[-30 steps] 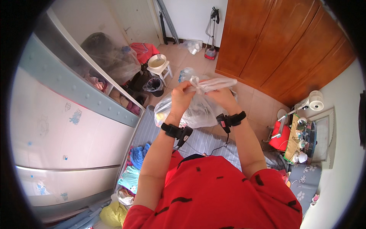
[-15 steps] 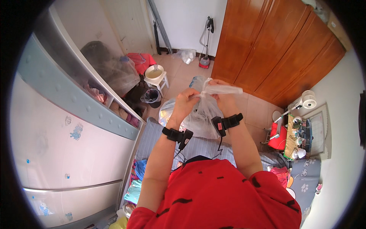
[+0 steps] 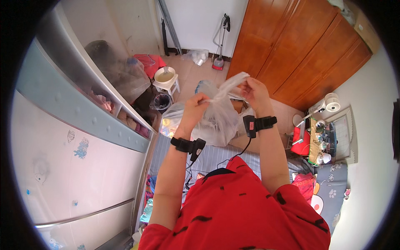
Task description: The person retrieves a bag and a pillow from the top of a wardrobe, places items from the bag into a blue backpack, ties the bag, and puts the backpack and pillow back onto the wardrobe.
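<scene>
Your left hand [image 3: 195, 110] pinches the neck of the clear plastic bag [image 3: 218, 121], and your right hand [image 3: 256, 95], set a little higher, pinches its twisted end, so the plastic stretches between them. The bag's bulging body shows between your forearms, by the grey striped bed [image 3: 221, 153]. Beyond it, leftward, a cream basin [image 3: 158, 79] sits on a white stool [image 3: 170, 86].

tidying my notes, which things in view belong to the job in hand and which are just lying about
In use:
clear plastic bag
left fingers, pinching it
right fingers, gripping its gathered end

Lying about:
basin on white stool
bin
red-based upright appliance
</scene>
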{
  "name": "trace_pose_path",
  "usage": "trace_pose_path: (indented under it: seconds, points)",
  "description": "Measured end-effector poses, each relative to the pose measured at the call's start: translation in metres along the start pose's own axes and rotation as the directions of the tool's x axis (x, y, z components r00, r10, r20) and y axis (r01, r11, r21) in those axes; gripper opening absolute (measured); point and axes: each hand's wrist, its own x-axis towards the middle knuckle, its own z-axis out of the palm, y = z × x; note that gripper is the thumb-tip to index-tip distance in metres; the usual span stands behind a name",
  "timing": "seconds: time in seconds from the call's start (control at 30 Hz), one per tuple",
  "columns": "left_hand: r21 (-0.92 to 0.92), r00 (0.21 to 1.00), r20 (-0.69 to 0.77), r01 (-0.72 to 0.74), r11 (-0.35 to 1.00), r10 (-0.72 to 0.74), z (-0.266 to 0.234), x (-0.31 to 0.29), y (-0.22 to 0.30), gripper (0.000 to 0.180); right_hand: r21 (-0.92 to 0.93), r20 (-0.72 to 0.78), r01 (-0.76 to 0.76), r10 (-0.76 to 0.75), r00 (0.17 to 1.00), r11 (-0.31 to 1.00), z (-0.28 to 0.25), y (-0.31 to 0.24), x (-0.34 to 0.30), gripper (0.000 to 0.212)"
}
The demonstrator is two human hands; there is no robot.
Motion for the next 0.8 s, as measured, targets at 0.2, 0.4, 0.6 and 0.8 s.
trace_pose_path:
  seconds: [0.2, 0.4, 0.6, 0.8]
  points:
    - [-0.197, 0.997, -0.045, 0.060, 0.979, -0.070, -0.017, 0.007, 0.009, 0.010, -0.618, 0.145, -0.007, 0.123, 0.982, 0.786, 0.030, 0.034, -0.029, 0.027]
    - [0.101, 0.986, -0.144, -0.065, 0.993, 0.080, -0.001, 0.004, 0.019, 0.015, -0.936, 0.300, 0.323, -0.162, 0.940, 0.142, 0.054, 0.047, -0.032, 0.025]
    - [0.292, 0.858, -0.505, 0.067, 0.954, 0.095, -0.023, 0.004, 0.000, 0.024, -0.883, 0.326, 0.429, -0.407, 0.853, 0.192, 0.021, 0.016, -0.026, 0.017]
    - [-0.218, 0.637, -0.738, 0.088, 0.972, -0.223, -0.041, 0.003, -0.058, 0.024, -0.953, 0.135, 0.261, -0.558, 0.819, 0.152, -0.042, 0.019, -0.015, 0.017]
